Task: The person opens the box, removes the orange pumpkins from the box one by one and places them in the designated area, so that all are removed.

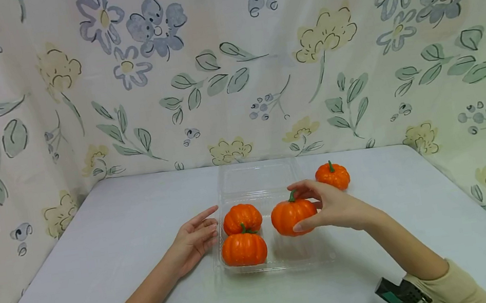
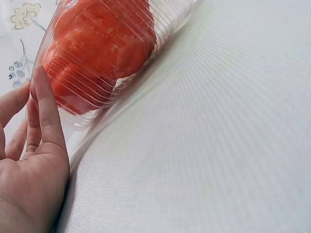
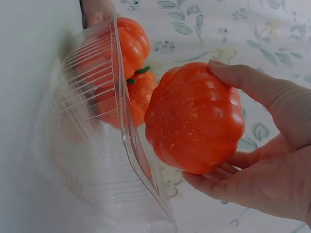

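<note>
My right hand [image 1: 332, 207] grips a small orange pumpkin [image 1: 293, 218] with a green stem, thumb on the near side and fingers on the far side. In the right wrist view the held pumpkin [image 3: 194, 116] hangs above the rim of the clear plastic container [image 3: 127, 136]. Two more pumpkins sit in the container's left half, the rear pumpkin [image 1: 241, 217] and the front pumpkin [image 1: 244, 249]. My left hand [image 1: 194, 242] is at the container's left side with fairly straight fingers; in the left wrist view its fingertips [image 2: 41, 77] touch the plastic wall.
Another orange pumpkin [image 1: 333, 176] stands on the white table [image 1: 139, 207], behind my right hand. The container's clear lid [image 1: 258, 176] lies folded back at the rear. A floral curtain [image 1: 222, 71] hangs behind and along both sides of the table.
</note>
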A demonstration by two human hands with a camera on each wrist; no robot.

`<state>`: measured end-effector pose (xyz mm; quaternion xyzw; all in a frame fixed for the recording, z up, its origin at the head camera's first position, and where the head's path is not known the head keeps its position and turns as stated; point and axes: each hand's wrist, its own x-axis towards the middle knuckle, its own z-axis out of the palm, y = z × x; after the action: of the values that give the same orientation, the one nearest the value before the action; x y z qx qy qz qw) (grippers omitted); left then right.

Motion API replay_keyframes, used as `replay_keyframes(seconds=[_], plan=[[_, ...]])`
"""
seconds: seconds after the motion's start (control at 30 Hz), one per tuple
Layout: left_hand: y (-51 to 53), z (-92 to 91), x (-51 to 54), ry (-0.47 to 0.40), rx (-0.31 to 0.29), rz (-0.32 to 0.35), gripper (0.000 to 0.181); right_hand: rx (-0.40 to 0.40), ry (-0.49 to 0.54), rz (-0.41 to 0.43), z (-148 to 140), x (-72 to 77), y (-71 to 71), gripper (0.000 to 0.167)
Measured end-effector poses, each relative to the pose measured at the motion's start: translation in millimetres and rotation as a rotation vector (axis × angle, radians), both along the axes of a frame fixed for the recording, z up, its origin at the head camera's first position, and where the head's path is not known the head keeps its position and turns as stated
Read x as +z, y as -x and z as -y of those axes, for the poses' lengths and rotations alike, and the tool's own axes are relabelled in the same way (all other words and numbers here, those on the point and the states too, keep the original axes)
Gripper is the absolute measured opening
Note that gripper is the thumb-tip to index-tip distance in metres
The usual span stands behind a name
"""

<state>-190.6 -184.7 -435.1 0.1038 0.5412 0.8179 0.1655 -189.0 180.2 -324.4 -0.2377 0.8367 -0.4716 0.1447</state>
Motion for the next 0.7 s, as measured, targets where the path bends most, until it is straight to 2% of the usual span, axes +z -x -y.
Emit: replay_keyframes(seconds=[0.37, 0.7], plan=[[0.4, -0.1, -1.1, 0.007, 0.007, -0.002, 0.056, 0.010, 0.043, -0.013, -6, 0.8, 2.5, 0.072], [0.8, -0.1, -1.3, 0.012, 0.004, -0.007, 0.056, 0.021, 0.037, -0.051, -21, -0.8, 13.8, 0.072]])
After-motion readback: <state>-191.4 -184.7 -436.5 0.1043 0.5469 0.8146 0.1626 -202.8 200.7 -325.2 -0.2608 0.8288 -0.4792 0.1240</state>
